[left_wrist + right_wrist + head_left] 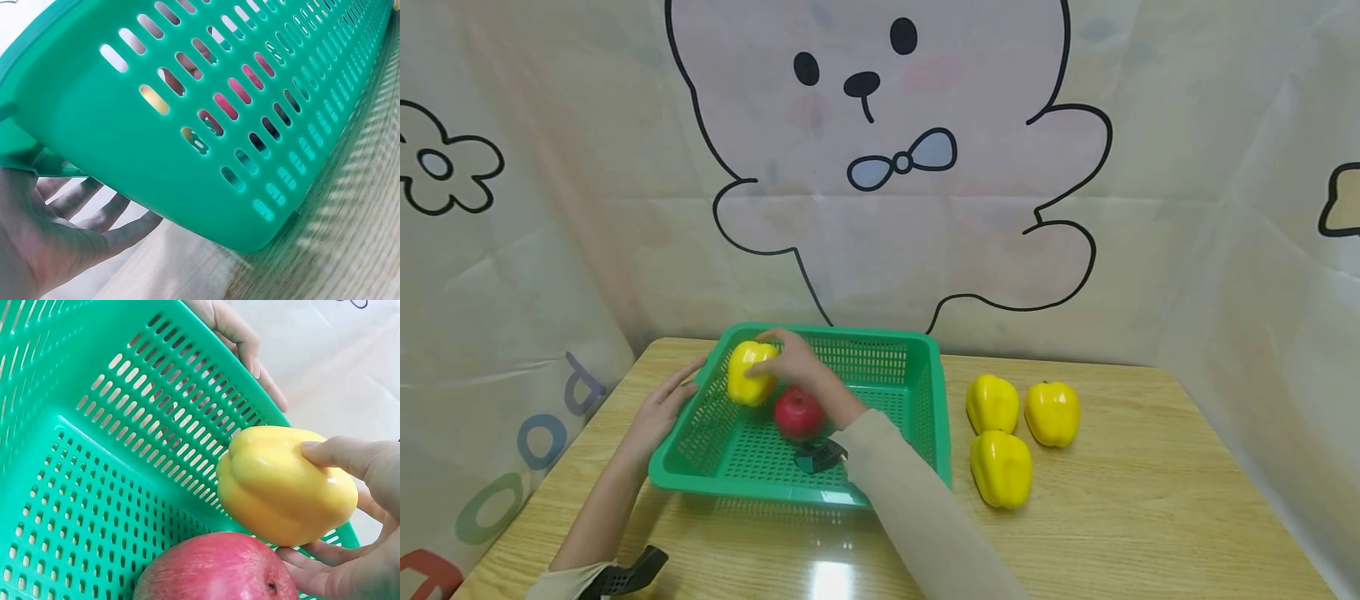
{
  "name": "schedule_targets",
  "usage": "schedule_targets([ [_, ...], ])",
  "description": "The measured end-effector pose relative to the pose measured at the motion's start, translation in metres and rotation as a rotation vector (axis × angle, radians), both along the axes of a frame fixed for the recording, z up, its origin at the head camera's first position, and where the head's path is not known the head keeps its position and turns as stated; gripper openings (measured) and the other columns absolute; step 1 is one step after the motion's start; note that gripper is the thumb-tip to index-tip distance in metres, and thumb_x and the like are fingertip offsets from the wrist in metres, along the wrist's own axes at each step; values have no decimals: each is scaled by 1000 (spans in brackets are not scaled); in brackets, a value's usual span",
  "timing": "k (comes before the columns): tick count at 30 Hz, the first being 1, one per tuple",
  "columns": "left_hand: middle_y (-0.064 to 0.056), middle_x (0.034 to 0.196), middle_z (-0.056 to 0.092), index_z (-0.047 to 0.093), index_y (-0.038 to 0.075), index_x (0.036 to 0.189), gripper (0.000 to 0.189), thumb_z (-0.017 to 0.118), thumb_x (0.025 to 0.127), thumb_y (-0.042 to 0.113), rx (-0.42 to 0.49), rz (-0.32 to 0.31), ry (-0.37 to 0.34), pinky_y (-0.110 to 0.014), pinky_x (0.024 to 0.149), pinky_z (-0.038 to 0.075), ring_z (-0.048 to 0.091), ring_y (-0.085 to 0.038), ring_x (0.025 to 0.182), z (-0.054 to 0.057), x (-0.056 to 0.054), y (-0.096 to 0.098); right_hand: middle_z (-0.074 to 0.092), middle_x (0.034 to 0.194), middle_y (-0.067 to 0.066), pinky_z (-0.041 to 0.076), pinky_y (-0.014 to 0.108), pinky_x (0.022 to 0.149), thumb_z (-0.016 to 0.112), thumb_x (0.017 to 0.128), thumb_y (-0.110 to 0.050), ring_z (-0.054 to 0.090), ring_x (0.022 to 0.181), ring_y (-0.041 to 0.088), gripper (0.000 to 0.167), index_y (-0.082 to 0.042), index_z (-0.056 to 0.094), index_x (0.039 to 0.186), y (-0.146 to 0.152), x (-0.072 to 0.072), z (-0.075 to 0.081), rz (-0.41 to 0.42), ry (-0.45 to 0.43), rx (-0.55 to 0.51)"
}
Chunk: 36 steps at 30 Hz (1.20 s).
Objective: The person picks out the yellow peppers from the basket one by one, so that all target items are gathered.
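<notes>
My right hand [793,362] holds a yellow bell pepper [747,373] over the back left of the green basket [752,489], beside a red apple [799,414]. In the right wrist view, the thumb lies on top of the pepper [284,487] and other fingers are at its far side and underneath. The apple [212,572] sits just below it. My left hand [658,412] rests at the basket's left rim with fingers extended. In the left wrist view, spread fingers [115,240] lie against the outside of the basket [125,156], below its rim.
Three more yellow bell peppers stand close together on the wooden table [1120,500], right of the basket: one at the back [992,404], one farther right [1052,414], one nearer [1002,468]. A printed cloth [880,275] hangs behind the table and along its sides.
</notes>
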<state>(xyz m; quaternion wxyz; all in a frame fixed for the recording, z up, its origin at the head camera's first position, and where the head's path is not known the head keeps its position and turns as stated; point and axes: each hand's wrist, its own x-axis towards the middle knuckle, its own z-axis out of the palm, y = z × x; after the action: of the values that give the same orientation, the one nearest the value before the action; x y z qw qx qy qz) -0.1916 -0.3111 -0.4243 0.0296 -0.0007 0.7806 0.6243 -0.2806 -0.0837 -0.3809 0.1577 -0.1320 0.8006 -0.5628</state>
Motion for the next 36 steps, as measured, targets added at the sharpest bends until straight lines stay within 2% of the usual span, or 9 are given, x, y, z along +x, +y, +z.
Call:
schedule_targets([
  [2,23,116,65,22,13,170,64,41,116,40,5,1,-1,-28,80,61,69,-6,96,0,0,0,62,129,10,46,23,58,87,87,-10,45,65,10,61,-10,62,143,0,2,2,-24,-21,-12],
  [4,24,116,65,22,12,170,64,41,116,40,10,-3,4,-28,80,61,70,-6,96,0,0,1,62,121,9,37,21,53,87,87,-10,37,59,10,60,-12,62,142,0,3,4,-44,-35,-18],
  [7,24,115,66,22,11,170,64,41,116,39,14,-3,5,-28,79,61,70,-6,95,0,0,1,62,122,9,42,24,56,87,87,-11,42,63,11,57,-13,62,138,2,3,6,-62,-39,-15],
  [10,23,115,66,22,10,170,64,41,116,39,15,-6,10,-29,78,61,70,-7,94,0,0,1,61,128,10,49,29,63,89,85,-11,50,75,14,55,-15,62,133,3,4,8,-80,-39,-11],
  [18,23,115,66,22,12,170,63,41,116,39,22,-2,3,-28,77,61,70,-7,93,0,0,1,60,121,10,51,34,65,90,83,-6,53,79,16,50,-15,61,122,8,6,11,-89,-63,-43],
  [22,22,116,66,22,13,170,63,41,116,40,20,0,-5,-29,78,61,70,-8,93,-1,-1,1,61,127,11,60,45,79,89,83,-7,59,88,20,48,-17,63,122,11,8,12,-98,-84,-66],
  [26,22,117,66,23,14,170,63,41,116,41,20,3,-3,-29,78,61,70,-8,94,-1,0,1,61,133,13,60,57,90,88,85,-8,64,101,28,48,-16,64,125,14,9,14,-98,-97,-93],
  [30,23,116,66,23,12,170,63,41,116,40,20,3,7,-29,78,61,70,-8,94,-1,0,1,63,131,13,60,58,89,88,85,-9,65,106,28,49,-17,65,127,17,10,16,-94,-106,-118],
  [36,25,116,66,23,11,169,63,40,116,39,18,-4,22,-29,78,62,70,-6,95,0,0,0,67,126,14,61,53,84,87,86,-10,66,103,25,48,-18,65,128,19,11,17,-77,-109,-146],
])
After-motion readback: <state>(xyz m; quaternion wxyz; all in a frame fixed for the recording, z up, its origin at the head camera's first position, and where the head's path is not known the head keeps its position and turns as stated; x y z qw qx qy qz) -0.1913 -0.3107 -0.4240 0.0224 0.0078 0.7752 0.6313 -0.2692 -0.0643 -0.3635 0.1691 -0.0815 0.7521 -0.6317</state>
